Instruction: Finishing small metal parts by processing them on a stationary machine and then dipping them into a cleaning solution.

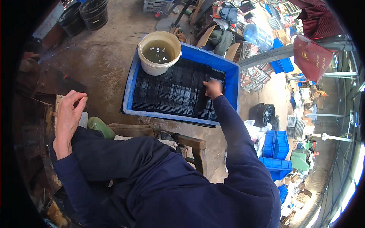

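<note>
A blue plastic crate (129,89) holds closely stacked rows of thin black pieces (167,95), whose exact kind I cannot make out. My right hand (213,88) reaches over the crate's right part, low over these pieces. Its fingers are bent and drawn together, partly blurred, and what they grip is hidden. Off to the left, above my knee, my left hand (69,116) is raised with fingers curled toward the thumb. Nothing shows between its fingertips. A cream bucket (152,70) of murky water, with small white bits floating in it, stands at the crate's far left corner.
A wooden stool (192,142) stands between me and the crate. Black buckets (94,15) sit at the far left. To the right are a black tub (262,114), stacked blue bins (274,144) and a metal post (266,55) with a red cloth bag (311,57).
</note>
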### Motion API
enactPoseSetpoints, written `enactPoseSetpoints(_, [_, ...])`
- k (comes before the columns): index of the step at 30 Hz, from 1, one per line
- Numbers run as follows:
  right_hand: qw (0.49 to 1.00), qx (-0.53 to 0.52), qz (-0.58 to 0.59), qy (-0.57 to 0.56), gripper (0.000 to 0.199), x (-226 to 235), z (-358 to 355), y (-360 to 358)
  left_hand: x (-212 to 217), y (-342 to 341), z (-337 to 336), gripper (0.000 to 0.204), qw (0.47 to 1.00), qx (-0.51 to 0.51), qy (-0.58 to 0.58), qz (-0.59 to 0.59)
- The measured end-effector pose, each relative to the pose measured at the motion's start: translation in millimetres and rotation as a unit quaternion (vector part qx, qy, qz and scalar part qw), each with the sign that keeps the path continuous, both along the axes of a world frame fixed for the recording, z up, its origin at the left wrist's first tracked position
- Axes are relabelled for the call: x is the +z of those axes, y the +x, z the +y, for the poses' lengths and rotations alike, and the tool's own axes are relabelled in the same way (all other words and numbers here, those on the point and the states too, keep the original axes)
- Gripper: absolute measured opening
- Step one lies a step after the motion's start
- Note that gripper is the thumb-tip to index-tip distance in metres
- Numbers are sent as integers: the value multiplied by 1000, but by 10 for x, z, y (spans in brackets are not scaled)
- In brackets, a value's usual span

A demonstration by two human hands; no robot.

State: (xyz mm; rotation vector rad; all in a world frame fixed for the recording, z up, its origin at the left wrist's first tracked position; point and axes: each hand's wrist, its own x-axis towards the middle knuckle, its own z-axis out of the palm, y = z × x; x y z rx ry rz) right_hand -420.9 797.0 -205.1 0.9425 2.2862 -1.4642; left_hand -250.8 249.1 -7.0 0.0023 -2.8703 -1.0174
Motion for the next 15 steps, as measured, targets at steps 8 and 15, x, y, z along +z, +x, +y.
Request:
enactPoseSetpoints(8, [995, -54, -8, -78, 39, 17, -60, -31, 19, 9, 21, 16, 1000, 7, 3, -6])
enactPoseSetpoints(15, [993, -55, -3, -102, 36, 4, -8, -11, 37, -21, 70, 15, 1000, 2, 1, 0])
